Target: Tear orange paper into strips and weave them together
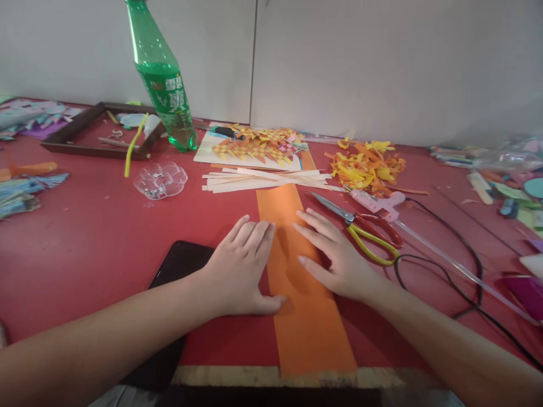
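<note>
A long strip of orange paper [311, 328] lies lengthwise in front of me on the red table, its near end reaching the table's front edge. My left hand [244, 268] rests at the strip's left edge, fingers stretched out and thumb over the paper. On the right edge lies my right hand [335, 254], its fingers spread and their tips on the paper. Neither hand grips anything. Scissors [360, 223] with one red and one yellow handle lie just beyond my right hand. Under my left forearm sits a black phone-like slab [182, 263], partly hidden.
A green bottle [163, 85] stands at the back left beside a dark wooden frame [80, 127]. Pale paper strips [258, 180] and orange-yellow scraps [367, 167] lie behind the orange paper. A pink glue gun [377, 203] trails a black cable [458, 282] on the right.
</note>
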Motion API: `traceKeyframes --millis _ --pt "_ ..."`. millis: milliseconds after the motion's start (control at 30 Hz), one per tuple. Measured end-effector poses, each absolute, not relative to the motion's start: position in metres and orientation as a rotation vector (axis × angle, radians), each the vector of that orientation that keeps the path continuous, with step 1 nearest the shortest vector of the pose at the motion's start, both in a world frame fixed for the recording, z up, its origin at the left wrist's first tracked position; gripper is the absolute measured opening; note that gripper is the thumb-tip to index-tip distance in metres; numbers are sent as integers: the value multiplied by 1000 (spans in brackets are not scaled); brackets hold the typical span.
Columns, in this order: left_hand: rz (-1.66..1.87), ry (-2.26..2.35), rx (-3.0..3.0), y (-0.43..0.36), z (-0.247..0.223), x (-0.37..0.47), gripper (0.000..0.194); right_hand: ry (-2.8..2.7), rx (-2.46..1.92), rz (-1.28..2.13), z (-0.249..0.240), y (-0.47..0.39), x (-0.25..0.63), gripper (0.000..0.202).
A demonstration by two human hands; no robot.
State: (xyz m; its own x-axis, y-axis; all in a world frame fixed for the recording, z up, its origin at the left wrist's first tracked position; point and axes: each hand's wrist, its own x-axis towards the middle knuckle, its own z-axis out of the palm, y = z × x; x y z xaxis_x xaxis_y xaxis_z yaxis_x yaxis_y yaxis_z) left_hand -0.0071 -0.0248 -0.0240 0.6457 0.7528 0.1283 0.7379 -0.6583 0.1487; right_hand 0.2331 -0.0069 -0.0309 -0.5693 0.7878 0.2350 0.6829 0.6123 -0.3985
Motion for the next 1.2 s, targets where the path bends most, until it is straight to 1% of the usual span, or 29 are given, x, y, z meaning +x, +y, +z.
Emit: traceKeyframes --millis 600,1000,1200 --pt "299 1255 2756 -25 -27 -8 104 -2486 -1216 442 -30 -6 232 56" --pt "61 1199 2715 -18 -20 -4 108 -2521 -1213 412 -30 -4 232 54" --pt "73 1177 2729 -16 -18 -5 104 -2554 -1204 345 -29 -4 231 54"
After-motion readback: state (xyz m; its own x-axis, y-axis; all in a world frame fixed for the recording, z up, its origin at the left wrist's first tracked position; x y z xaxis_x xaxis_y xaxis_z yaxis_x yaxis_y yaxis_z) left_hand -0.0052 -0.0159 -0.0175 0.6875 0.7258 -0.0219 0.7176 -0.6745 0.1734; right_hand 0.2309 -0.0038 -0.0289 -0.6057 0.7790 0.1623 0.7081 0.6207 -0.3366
